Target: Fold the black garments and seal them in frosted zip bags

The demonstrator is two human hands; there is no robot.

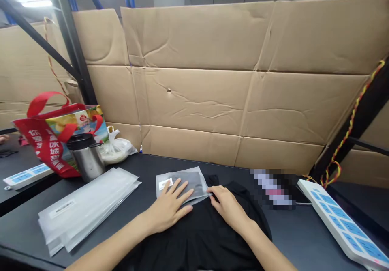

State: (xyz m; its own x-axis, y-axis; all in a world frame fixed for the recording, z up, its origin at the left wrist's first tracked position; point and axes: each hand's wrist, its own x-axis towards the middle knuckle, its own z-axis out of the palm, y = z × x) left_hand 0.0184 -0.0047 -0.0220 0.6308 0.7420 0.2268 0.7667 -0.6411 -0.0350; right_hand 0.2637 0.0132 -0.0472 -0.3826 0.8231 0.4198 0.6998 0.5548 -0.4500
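A translucent plastic bag (pixel 196 177) with a white barcode label (pixel 165 183) lies flat on the dark table, and something dark shows through it. My left hand (pixel 170 208) rests on the bag with its fingers spread. At the bag's right edge, my right hand (pixel 227 206) pinches the plastic between thumb and fingers. Black cloth (pixel 194 242) spreads under both forearms and around the right hand. Its upper part is partly hidden by the bag and hands.
A stack of translucent bags (pixel 88 212) lies at left. Behind it stand a steel flask (pixel 88 161), a red carrier bag (pixel 45 141) and a knotted plastic bag (pixel 117 149). At right is a white power strip (pixel 343 222) near a blurred-out object (pixel 273 190). Cardboard (pixel 197 96) walls the back.
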